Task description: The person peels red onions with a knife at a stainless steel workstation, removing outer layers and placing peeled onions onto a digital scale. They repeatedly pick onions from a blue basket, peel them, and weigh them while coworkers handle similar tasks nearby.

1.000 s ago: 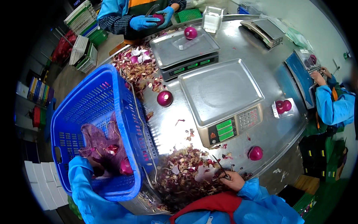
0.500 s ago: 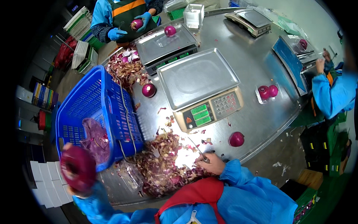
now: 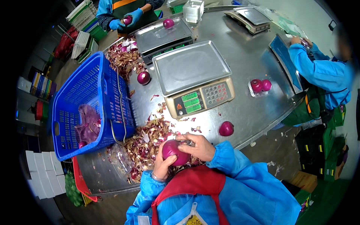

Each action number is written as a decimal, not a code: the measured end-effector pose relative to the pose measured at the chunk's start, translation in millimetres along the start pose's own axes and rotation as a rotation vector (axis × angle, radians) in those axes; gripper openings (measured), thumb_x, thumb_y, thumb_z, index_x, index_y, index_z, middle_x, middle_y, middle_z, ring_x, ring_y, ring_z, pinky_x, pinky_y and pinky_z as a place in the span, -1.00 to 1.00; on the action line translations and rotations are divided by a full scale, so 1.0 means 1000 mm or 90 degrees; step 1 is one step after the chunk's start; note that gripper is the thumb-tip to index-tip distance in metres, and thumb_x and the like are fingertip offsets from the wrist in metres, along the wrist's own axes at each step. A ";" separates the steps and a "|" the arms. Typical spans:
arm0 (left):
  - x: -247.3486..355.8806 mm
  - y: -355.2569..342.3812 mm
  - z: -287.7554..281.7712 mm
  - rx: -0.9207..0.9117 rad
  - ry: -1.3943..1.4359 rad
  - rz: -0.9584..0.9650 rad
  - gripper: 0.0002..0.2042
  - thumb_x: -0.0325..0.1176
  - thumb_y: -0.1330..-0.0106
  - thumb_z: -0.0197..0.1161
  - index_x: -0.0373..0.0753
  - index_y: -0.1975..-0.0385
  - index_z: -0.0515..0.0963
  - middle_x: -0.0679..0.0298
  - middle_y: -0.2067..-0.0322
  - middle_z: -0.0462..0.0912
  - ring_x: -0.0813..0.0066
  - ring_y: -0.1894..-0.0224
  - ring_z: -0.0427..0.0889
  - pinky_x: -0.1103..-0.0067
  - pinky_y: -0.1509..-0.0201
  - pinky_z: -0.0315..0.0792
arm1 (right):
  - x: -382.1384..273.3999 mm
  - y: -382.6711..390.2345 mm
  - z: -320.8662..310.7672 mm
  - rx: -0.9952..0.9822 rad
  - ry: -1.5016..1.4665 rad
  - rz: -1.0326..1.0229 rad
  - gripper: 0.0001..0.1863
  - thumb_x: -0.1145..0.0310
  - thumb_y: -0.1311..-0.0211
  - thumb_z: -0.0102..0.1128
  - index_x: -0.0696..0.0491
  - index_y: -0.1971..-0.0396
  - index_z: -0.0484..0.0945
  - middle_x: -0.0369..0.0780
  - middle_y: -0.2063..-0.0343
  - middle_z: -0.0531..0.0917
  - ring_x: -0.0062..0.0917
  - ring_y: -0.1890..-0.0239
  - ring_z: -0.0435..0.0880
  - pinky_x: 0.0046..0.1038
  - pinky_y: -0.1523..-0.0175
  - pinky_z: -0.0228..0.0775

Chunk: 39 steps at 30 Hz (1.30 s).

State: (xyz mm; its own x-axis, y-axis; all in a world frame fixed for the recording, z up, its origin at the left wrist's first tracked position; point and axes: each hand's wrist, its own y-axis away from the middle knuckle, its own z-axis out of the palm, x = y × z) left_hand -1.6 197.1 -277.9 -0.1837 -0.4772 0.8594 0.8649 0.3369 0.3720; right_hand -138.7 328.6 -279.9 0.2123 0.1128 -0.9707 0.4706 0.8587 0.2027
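Note:
Above the peelings at the table's near edge, my left hand point(image 3: 160, 167) is closed round a large red onion point(image 3: 175, 153). My right hand point(image 3: 202, 147) rests against the onion's upper right side, its fingers closed on a small knife point(image 3: 190, 143). Only a bit of the knife's dark handle shows; its blade is hidden. Dry onion skins point(image 3: 148, 140) lie heaped under and beside my hands. Another red onion point(image 3: 226, 128) sits on the steel table to the right, and one more onion point(image 3: 143, 78) lies beyond the blue basket's right side.
A blue basket point(image 3: 98, 80) with a purple net bag point(image 3: 88, 123) stands at left. A beige scale point(image 3: 200, 99) is ahead, with a second scale point(image 3: 163, 33) behind it. Two onions sit in a clear tray point(image 3: 258, 92). Co-workers stand at far left and right; one holds an onion point(image 3: 128, 20).
My left hand has brought the onion from beside the basket to the middle, in front of me. My right hand has moved left to meet it, with the knife.

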 end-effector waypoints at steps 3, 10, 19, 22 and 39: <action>0.007 0.005 0.002 -0.060 -0.002 -0.018 -0.26 -0.34 0.06 0.36 -0.26 -0.16 0.13 0.17 0.01 0.37 0.39 -0.02 0.42 0.45 -0.11 0.34 | 0.002 0.001 0.000 0.041 0.000 -0.006 -0.74 0.41 -0.18 0.14 0.24 0.17 0.51 -0.23 0.30 0.59 -0.68 0.25 0.51 -0.60 0.10 0.37; -0.005 0.013 -0.001 -0.063 0.165 0.026 -0.16 -0.23 0.13 0.38 -0.21 -0.18 0.05 0.07 -0.10 0.29 0.24 -0.14 0.34 0.37 -0.20 0.27 | 0.005 -0.003 0.014 0.069 -0.004 -0.085 -0.86 0.40 -0.17 0.15 0.16 0.34 0.54 -0.28 0.53 0.61 -0.71 0.44 0.52 -0.60 0.31 0.39; -0.001 0.012 0.001 0.096 0.096 0.188 -0.09 -0.24 0.25 0.48 -0.24 -0.15 0.07 0.13 0.00 0.32 0.29 -0.03 0.42 0.41 -0.11 0.37 | -0.016 0.014 -0.003 0.062 0.301 -0.097 -0.83 0.44 -0.08 0.19 0.14 0.34 0.46 -0.17 0.45 0.56 -0.45 0.47 0.55 -0.44 0.35 0.40; -0.002 0.009 -0.009 0.138 -0.011 0.224 -0.08 -0.22 0.27 0.52 -0.25 -0.13 0.08 0.15 0.02 0.30 0.32 -0.02 0.41 0.42 -0.10 0.37 | -0.012 0.015 0.001 0.019 0.405 -0.177 -0.81 0.48 0.00 0.18 0.13 0.36 0.42 -0.12 0.49 0.51 -0.25 0.47 0.55 -0.34 0.38 0.40; -0.004 0.019 -0.012 0.166 -0.018 0.162 -0.12 -0.11 0.20 0.48 -0.27 -0.12 0.11 0.14 0.06 0.36 0.35 0.03 0.43 0.45 -0.10 0.34 | 0.025 0.029 -0.007 0.025 0.474 -0.105 -0.82 0.53 0.03 0.15 0.13 0.37 0.42 -0.05 0.49 0.51 -0.10 0.43 0.51 -0.23 0.37 0.33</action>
State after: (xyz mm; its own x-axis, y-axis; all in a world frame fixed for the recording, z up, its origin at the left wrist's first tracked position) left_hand 21.4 195.5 -278.7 0.0053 -0.3300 0.9440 0.7372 0.6391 0.2193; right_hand -125.8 360.1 -299.4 -0.4903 0.3032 -0.8171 0.4788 0.8771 0.0382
